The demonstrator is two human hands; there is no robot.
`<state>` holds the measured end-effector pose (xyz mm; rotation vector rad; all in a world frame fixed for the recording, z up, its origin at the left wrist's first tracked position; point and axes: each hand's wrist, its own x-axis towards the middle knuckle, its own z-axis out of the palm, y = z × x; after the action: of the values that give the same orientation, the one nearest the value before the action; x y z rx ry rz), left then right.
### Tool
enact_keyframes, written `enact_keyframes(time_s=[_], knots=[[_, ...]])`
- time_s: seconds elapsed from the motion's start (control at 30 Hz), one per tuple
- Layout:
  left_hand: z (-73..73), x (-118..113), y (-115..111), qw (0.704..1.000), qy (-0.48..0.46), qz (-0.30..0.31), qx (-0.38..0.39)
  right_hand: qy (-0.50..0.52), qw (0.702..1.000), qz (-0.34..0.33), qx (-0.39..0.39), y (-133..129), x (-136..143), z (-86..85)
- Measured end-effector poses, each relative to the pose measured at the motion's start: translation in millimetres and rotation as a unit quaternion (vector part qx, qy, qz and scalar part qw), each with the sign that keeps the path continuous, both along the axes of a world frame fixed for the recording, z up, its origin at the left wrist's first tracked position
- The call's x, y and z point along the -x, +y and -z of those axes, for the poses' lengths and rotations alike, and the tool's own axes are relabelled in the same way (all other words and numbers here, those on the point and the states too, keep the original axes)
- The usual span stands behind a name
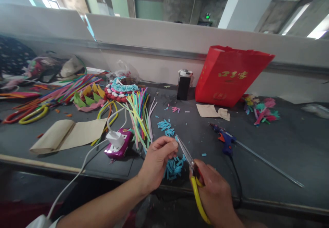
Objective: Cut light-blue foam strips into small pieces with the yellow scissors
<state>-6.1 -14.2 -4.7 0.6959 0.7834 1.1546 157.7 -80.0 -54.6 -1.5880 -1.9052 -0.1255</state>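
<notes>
My left hand (159, 159) is closed, thumb against fingers, at the tips of the scissors; a small bit of blue shows by the fingertips, too small to make out clearly. My right hand (214, 190) is wrapped round the yellow-handled scissors (197, 199), whose blades point up and left to my left fingertips. Beneath and beside my hands lies a pile of short blue pieces (174, 168). A second group of blue pieces (166, 127) lies just beyond, with a few pink pieces (175, 109) farther back.
Colored strips (140, 113) and a purple power strip (119, 145) with a white plug lie left. A paper roll (59, 137) is farther left. A dark bottle (183, 85) and red bag (226, 77) stand behind. A glue gun (227, 141) with a long stick lies right.
</notes>
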Motion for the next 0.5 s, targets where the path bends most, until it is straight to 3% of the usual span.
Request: enact_keyframes(time_s=[0.2,0.5], knots=[[-1.8,0.8,1.7,1.0,-0.013,-0.006,0.006,-0.002,0.999,0.034,-0.005,0.9,-2.7,3.6],[-0.6,0.7,2.0,1.0,-0.004,-0.004,0.001,-0.033,0.999,0.017,-0.022,1.0,-0.8,1.1]])
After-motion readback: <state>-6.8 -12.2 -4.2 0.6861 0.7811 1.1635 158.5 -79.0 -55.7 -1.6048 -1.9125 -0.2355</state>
